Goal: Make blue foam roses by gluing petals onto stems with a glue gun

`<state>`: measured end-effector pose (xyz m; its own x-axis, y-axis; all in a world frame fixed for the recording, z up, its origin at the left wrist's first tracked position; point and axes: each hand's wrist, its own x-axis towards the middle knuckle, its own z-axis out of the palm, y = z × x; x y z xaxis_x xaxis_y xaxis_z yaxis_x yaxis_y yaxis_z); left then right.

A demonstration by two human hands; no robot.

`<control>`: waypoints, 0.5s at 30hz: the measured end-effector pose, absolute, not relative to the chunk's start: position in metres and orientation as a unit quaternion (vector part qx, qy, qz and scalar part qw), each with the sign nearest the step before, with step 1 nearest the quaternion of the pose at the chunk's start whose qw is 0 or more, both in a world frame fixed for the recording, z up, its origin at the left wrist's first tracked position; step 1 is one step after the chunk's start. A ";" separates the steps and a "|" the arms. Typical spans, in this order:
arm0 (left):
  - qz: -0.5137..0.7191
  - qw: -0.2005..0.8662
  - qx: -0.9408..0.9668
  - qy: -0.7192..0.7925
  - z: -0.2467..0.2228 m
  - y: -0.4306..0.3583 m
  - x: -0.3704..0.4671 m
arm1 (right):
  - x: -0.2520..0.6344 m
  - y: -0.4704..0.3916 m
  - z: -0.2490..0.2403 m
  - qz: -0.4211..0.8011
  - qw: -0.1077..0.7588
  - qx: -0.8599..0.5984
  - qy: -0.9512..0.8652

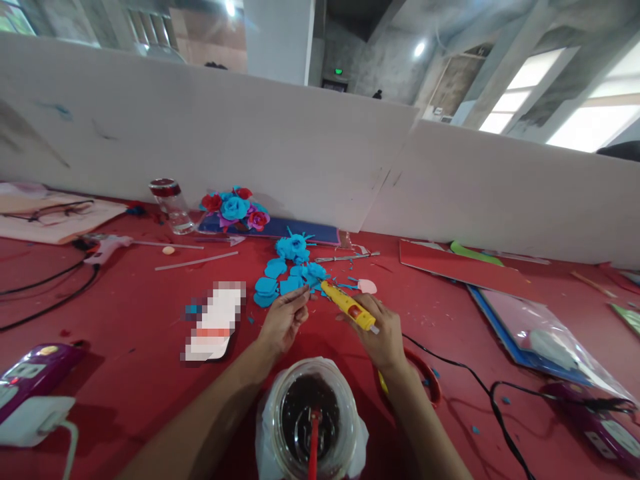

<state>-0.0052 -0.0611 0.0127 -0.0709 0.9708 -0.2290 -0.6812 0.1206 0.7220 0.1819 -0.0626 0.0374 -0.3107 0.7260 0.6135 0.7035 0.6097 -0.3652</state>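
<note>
My right hand is wrapped round a yellow hot glue gun, its nozzle pointing up and left. Just left of the nozzle, the fingertips of my left hand are pinched together at the lower edge of a small blue paper flower. What they grip of it is partly hidden. Stacks of cut blue petals lie left of my fingers. Behind them sits another blue flower with thin spiky strips. A pale pink petal piece is beyond the glue gun.
A wide jar with dark liquid and a red stick stands between my forearms. A phone, glass bottle, finished bouquet and second glue gun are leftward. Black cable, scissors and plastic-wrapped sheets lie rightward.
</note>
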 end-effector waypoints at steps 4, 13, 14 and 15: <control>0.635 0.649 0.204 0.367 0.014 -0.062 -0.006 | 0.181 -0.063 0.037 0.015 0.384 -0.430 -0.817; 0.649 0.630 0.222 0.365 0.002 -0.056 -0.009 | 0.185 -0.061 0.032 0.086 0.431 -0.436 -0.785; 0.652 0.623 0.229 0.367 0.000 -0.054 -0.010 | 0.185 -0.061 0.032 0.116 0.449 -0.431 -0.774; 0.656 0.614 0.235 0.371 -0.002 -0.053 -0.011 | 0.185 -0.060 0.032 0.146 0.468 -0.428 -0.759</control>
